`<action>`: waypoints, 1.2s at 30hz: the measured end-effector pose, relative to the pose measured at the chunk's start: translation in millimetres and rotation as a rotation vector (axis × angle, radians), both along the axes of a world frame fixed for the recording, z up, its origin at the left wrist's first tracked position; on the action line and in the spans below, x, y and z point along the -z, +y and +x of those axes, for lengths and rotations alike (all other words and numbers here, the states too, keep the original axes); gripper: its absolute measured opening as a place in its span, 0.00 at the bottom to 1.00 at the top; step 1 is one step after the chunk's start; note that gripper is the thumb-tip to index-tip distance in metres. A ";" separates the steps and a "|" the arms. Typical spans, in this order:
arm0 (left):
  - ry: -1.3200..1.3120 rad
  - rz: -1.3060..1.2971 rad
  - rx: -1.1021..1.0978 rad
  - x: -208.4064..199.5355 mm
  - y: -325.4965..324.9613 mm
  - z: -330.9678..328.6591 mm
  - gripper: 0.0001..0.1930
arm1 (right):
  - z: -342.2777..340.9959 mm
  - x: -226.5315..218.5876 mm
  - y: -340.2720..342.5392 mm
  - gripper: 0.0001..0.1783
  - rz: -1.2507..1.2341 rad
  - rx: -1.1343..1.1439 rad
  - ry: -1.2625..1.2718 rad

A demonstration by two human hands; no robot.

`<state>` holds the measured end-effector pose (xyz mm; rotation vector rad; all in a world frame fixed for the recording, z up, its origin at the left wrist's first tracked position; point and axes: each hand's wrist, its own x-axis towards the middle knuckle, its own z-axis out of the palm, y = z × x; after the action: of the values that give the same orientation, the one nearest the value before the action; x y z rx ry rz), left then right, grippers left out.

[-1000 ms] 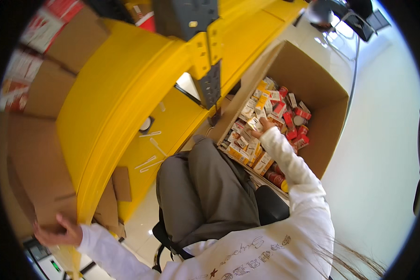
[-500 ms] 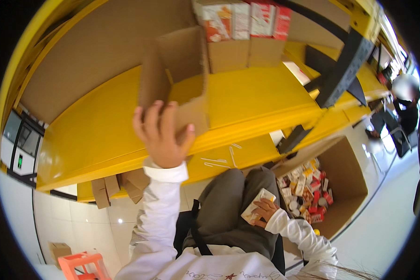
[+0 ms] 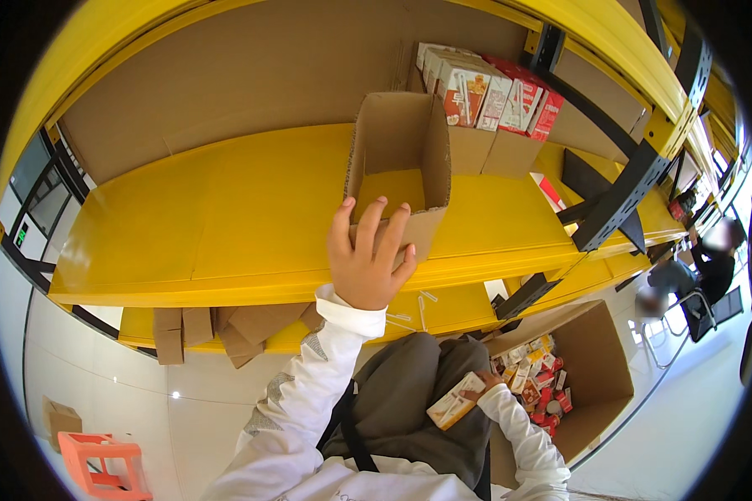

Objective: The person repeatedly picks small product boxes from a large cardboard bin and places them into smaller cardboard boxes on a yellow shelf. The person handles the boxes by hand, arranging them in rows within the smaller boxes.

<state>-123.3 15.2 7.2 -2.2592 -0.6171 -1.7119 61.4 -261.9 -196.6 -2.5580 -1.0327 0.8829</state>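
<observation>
My left hand (image 3: pixel 370 265) grips the near wall of a brown cardboard box (image 3: pixel 393 125) on the yellow shelf (image 3: pixel 226 217). Its fingers hook over the rim and the thumb lies outside. The box has no lid, and yellow shows at the bottom of its inside. Over my thigh, my right hand (image 3: pixel 485 384) holds one end of a small white and orange carton (image 3: pixel 451 404); some of its fingers are hidden. Beside the cardboard box, similar boxes hold upright cartons, white and orange (image 3: pixel 466 90) and red (image 3: pixel 522 102).
On my right stands a big cardboard bin (image 3: pixel 597 359) of jumbled small cartons. Folded cardboard (image 3: pixel 246 330) and white straws lie on the lower shelf. A dark metal post (image 3: pixel 614 196) bounds the shelf. An orange stool (image 3: pixel 104 463) and a seated person (image 3: pixel 714 263) are farther off.
The view has shifted, so the shelf shows more widely. The cardboard box stands straighter, with my left hand still on it. My right hand has slid toward the carton's right end.
</observation>
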 end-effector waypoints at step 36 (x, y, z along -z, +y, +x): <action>0.041 -0.096 0.186 -3.6 7.0 -3.9 0.24 | -33.6 -310.8 402.6 0.30 0.793 -0.762 -0.665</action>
<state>-127.2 22.2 10.8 -2.4821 -0.5047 -1.7479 27.9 140.7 114.2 -1.7416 -2.0762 -0.3262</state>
